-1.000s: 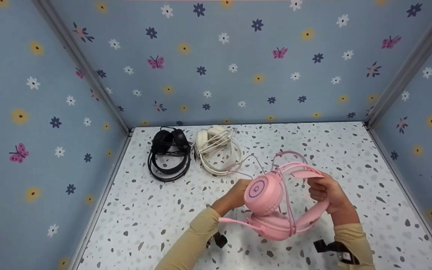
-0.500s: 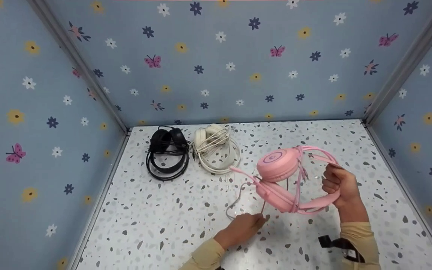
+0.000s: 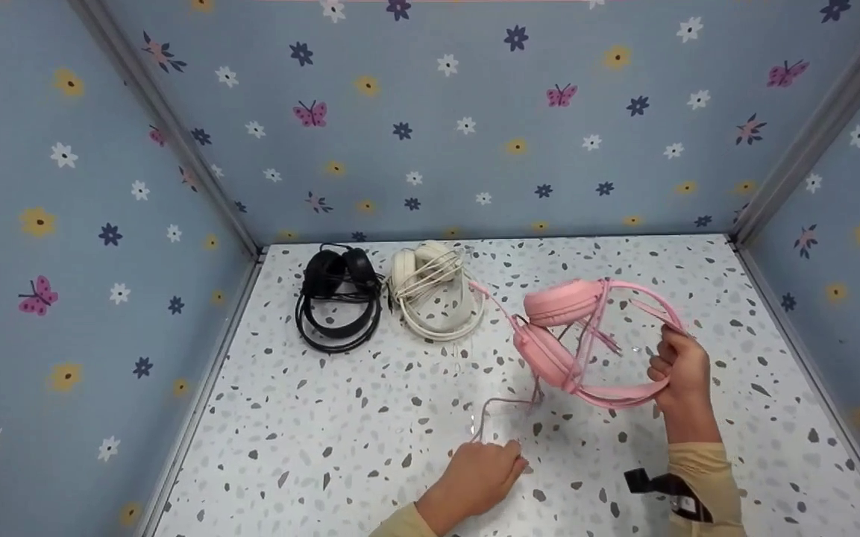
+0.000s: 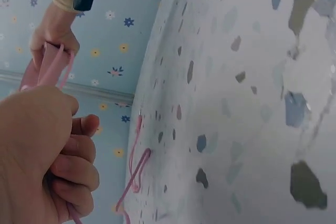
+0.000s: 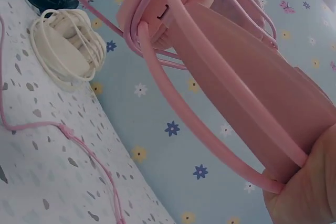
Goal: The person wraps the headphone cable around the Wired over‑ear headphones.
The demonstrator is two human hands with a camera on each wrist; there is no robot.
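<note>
My right hand (image 3: 683,369) grips the headband of a pink headset (image 3: 549,356), its fingers curled round the band. The headset is held up over the table on its side, ear cups pointing left and microphone boom (image 3: 491,300) reaching toward the white headphones. A length of its pink cable (image 5: 92,153) is wrapped about the cups and band; another stretch drops to the table. My left hand (image 3: 478,477) is nearer the front edge, fingers curled round the pink cable, which shows below the fist (image 4: 73,177) in the left wrist view.
Black headphones (image 3: 338,298) with a bundled cord lie at the back left of the speckled table (image 3: 310,447). Beside them are white headphones (image 3: 433,294) wound with their own cord. Blue flowered panels (image 3: 430,149) stand at the back and both sides.
The right hand has moved the pink headset up and to the right, and turned it. My left hand has left the ear cups and come toward the front, drawing the cable out.
</note>
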